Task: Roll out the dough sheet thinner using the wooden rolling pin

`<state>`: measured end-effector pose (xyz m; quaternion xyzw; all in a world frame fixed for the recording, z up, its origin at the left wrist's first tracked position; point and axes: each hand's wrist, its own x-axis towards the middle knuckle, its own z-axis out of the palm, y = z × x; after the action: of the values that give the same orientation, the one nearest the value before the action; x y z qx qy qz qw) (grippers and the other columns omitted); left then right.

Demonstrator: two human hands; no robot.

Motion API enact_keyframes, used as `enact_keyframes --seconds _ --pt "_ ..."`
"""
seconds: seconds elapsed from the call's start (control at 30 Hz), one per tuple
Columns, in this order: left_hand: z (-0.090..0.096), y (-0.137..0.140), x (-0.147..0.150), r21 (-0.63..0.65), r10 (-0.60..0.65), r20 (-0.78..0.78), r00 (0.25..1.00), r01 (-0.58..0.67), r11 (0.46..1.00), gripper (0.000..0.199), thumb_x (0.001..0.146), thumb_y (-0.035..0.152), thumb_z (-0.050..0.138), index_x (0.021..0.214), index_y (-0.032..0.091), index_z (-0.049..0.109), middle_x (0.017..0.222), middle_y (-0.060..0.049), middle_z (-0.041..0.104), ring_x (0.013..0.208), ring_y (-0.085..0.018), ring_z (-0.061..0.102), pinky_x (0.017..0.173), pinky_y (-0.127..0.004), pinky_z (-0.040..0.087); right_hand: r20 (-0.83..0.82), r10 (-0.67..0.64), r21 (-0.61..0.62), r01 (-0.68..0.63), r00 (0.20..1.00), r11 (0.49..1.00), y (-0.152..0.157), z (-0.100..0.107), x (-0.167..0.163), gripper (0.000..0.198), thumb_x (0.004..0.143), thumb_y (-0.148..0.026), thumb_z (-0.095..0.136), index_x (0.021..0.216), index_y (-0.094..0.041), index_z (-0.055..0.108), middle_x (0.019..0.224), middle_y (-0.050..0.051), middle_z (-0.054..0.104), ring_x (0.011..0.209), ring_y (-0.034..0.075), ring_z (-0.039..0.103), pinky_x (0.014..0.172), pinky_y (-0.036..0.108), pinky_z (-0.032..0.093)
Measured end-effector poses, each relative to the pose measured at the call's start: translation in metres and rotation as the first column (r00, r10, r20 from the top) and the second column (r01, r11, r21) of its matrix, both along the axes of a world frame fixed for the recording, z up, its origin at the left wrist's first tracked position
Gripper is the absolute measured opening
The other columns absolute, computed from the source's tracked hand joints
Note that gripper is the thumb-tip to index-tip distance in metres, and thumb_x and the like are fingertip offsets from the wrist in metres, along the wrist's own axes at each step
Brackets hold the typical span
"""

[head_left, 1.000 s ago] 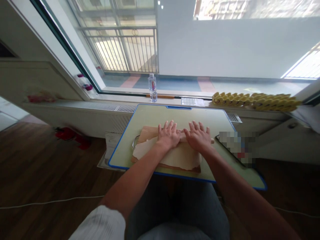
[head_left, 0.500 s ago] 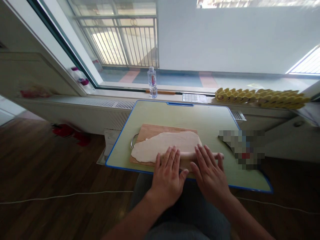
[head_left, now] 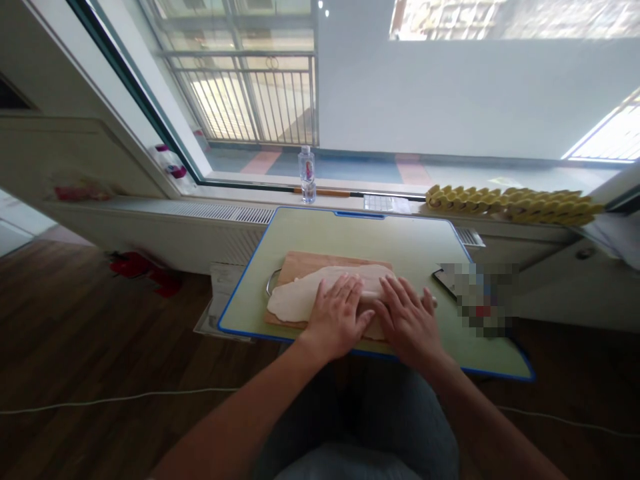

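A large flat sheet of pale dough (head_left: 295, 299) lies across a wooden cutting board (head_left: 313, 259) with a metal handle at its left end. Over the dough's right part runs a wooden rolling pin (head_left: 371, 295), mostly covered by my hands. My left hand (head_left: 339, 317) rests on the pin's left part, fingers stretched out and pointing forward. Flat on its right part is my right hand (head_left: 411, 322), fingers also extended, with the pin's tip poking out beyond them. Neither hand wraps round the pin.
The board sits on a pale green, blue-edged tabletop (head_left: 415, 240). A blurred-out item (head_left: 480, 300) lies on its right side. Along the windowsill stand a water bottle (head_left: 307, 175) and yellow egg trays (head_left: 515, 203). Red objects (head_left: 145, 270) are on the floor at left.
Both hands have moved forward over the dough together with the rolling pin, away from my body. The view has shifted slightly.
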<state>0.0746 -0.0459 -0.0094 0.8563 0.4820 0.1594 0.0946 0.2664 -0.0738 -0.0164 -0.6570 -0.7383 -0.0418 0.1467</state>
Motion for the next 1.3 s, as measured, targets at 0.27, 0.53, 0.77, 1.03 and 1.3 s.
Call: enact_keyframes --seconds 0.27,0.53,0.77,1.03,1.3 --pt "0.003 -0.014 -0.012 0.002 0.028 0.147 0.989 -0.028 1.000 0.042 0.107 0.033 0.049 0.147 0.026 0.059 0.158 -0.008 0.060 0.154 -0.028 0.045 0.132 -0.065 0.018 -0.050 0.118 0.003 -0.118 0.992 0.993 -0.011 0.007 0.018 0.037 0.104 -0.039 0.055 0.136 -0.026 0.068 0.147 0.010 0.066 0.144 0.033 0.051 0.122 0.057 0.029" --pt "0.014 0.040 -0.104 0.065 0.427 0.078 0.901 -0.432 0.900 0.045 0.098 0.039 0.064 0.137 0.018 0.068 0.141 -0.015 0.069 0.133 -0.033 0.062 0.117 -0.048 0.047 -0.208 -0.087 -0.116 0.064 0.974 0.991 0.028 0.012 0.041 0.035 0.104 -0.042 0.054 0.126 -0.021 0.072 0.125 0.014 0.072 0.113 0.030 0.066 0.101 0.041 0.046" --pt "-0.006 0.044 -0.136 -0.132 0.555 0.121 0.823 -0.541 0.831 0.048 0.100 0.045 0.058 0.139 0.018 0.066 0.137 -0.013 0.074 0.127 -0.029 0.068 0.111 -0.041 0.051 -0.442 -0.261 -0.356 0.099 0.858 0.929 0.062 0.014 0.054 0.034 0.098 -0.044 0.061 0.116 -0.019 0.075 0.108 0.010 0.078 0.095 0.024 0.071 0.077 0.030 0.048" --pt "0.005 0.008 -0.103 0.091 0.403 0.107 0.909 -0.413 0.906 0.042 0.094 0.040 0.067 0.130 0.021 0.071 0.140 -0.013 0.070 0.132 -0.032 0.061 0.118 -0.051 0.042 -0.585 -0.220 -0.373 -0.018 0.780 0.928 0.076 0.014 0.073 0.032 0.085 -0.045 0.072 0.102 -0.019 0.077 0.093 0.006 0.078 0.082 0.021 0.069 0.069 0.027 0.049" --pt "0.020 0.035 -0.068 -0.152 0.278 0.113 0.954 -0.260 0.954 0.039 0.093 0.035 0.069 0.130 0.022 0.073 0.134 -0.009 0.075 0.128 -0.029 0.064 0.115 -0.044 0.048 -0.516 -0.100 -0.376 -0.120 0.851 0.919 0.081 0.042 0.062 0.032 0.083 -0.046 0.070 0.099 -0.020 0.079 0.081 0.002 0.075 0.074 0.019 0.063 0.062 0.027 0.043"
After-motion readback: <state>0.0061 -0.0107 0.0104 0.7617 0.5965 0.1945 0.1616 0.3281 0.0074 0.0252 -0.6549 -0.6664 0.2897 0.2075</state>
